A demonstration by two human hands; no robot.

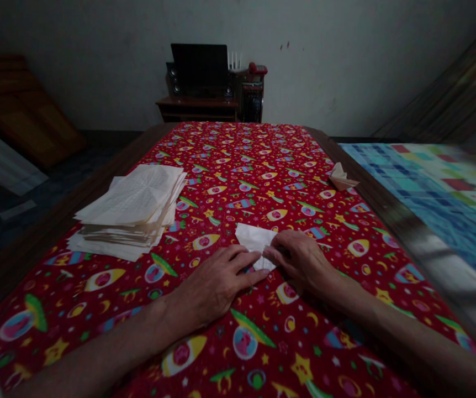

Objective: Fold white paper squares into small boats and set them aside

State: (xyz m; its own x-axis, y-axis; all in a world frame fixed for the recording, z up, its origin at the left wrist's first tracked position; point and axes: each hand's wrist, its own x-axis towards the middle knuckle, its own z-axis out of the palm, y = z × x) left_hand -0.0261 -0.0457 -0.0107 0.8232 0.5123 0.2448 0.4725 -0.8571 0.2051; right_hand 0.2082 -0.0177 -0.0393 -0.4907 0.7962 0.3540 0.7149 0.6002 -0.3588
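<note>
Reaching forward from the near side, your two forearms come in low over the red printed cloth (138, 331) which covers the bench (370, 221). Your left hand (217, 282) lies palm down, with its fingers stretched toward the right and their tips on the near left part of the folded white paper (248, 235); whether its thumb and fingers pinch the sheet, I cannot tell. Your right hand (300, 260) is bent inward, and its thumb and forefinger pinch the same paper at its right edge. So the paper lies between your hands, touching both, and its pointed far left corner sticks out beyond your fingertips.

Farther away on your left side, well apart from your left hand, a stack of sheets (130, 199) sits unevenly; its top sheet shows crease lines which meet near one point. Farther to your right, near the bench's wooden border, stands a small folded paper piece (341, 178) with raised points. Beyond this border is a bed (428, 182) with a checked cover. At the far end, before the grey wall, a dark monitor (200, 69) stands, and a red telephone (258, 68) is to its right.
</note>
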